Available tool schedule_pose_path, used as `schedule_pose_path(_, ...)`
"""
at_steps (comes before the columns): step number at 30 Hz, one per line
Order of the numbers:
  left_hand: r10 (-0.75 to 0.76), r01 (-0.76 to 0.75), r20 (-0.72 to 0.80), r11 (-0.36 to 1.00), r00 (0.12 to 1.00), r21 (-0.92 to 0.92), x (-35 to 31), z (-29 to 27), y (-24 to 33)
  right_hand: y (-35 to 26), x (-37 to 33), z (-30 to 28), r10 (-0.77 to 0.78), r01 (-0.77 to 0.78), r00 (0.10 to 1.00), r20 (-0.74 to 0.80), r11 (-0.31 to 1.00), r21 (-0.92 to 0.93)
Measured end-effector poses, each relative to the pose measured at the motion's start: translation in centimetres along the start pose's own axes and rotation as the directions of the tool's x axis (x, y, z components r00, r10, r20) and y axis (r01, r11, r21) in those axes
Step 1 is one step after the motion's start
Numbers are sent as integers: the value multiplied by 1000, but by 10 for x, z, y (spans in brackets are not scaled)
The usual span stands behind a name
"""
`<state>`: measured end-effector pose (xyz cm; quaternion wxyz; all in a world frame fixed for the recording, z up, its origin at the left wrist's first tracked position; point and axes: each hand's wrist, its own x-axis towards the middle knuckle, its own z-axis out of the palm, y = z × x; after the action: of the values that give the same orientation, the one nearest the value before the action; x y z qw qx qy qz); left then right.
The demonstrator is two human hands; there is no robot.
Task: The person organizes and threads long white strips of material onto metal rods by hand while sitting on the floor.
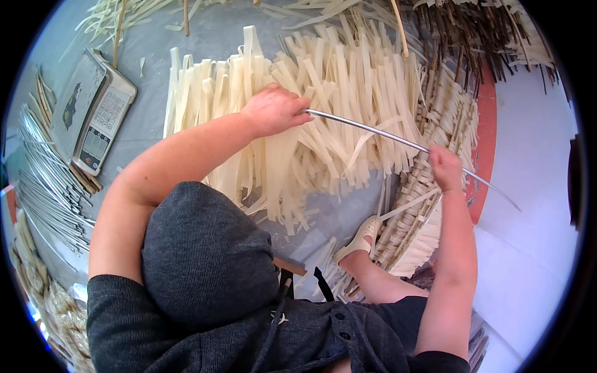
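My left hand (pixel 277 109) is closed around one end of a thin, straight metal rod (pixel 367 128). Toward the other end, my right hand (pixel 446 169) grips the same rod, whose tip sticks out past it to the right. The rod slants down from left to right in front of me, over a wide layer of pale cream flat strips (pixel 348 81). These strips lie side by side, many of them folded over at the far end. My left forearm crosses above the near left part of the strips and hides some of them.
A digital scale (pixel 106 118) stands at the left, with several loose metal rods (pixel 53 180) nearer me. Sticks with cream strips wrapped on them (pixel 429 180) are stacked at the right, beside a red band (pixel 486 137) on the floor. My shoe (pixel 359 241) rests near that stack.
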<state>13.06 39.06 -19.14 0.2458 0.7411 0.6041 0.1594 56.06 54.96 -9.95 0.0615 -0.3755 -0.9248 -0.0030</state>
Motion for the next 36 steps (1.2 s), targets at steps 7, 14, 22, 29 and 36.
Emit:
schedule_pose_path(7,-13,12,-37,1000,999,-13,-25,13,-30,0,0,-60,156,-138,978,139,982,-126)
schedule_pose_path(14,-39,25,-96,989,995,-143,-23,28,-27,-146,75,-13,-80,52,974,210,989,136)
schedule_pose_path(22,-141,138,-45,988,989,-75,-29,37,-63,-74,55,-76,1,-15,982,188,997,75)
schedule_pose_path(29,-186,169,-313,982,931,-81,-47,18,-64,-57,14,-170,21,1,994,112,981,-196)
schedule_pose_path(36,-162,96,-274,966,948,-241,-84,-95,20,-153,67,-198,-251,242,963,-101,966,-91)
